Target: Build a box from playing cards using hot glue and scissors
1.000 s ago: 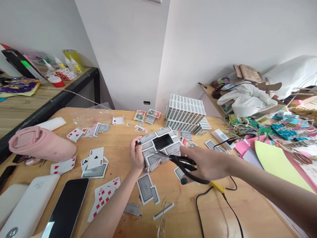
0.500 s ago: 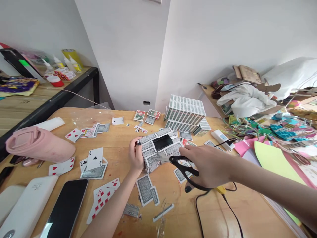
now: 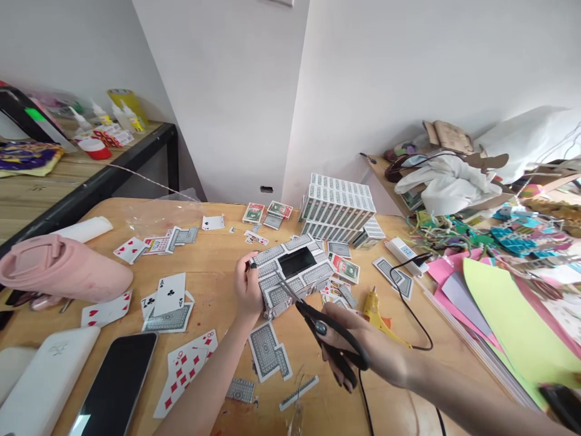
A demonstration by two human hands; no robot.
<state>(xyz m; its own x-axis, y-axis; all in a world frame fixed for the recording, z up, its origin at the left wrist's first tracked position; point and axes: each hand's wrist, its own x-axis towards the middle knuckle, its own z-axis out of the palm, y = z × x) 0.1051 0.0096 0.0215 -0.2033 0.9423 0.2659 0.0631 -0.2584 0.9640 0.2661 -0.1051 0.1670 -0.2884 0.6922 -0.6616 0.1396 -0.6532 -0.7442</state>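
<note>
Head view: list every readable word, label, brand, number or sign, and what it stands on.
"A", clubs: top club card.
"7", club: lower club card.
"8", diamonds: rear diamond card.
"9" or "6", cannot tell which; diamonds: front diamond card.
Hearts, number unreadable: heart card.
Too small or blurred: marks on red-and-green card box, white device, side table.
None readable: card-covered box, scissors.
</note>
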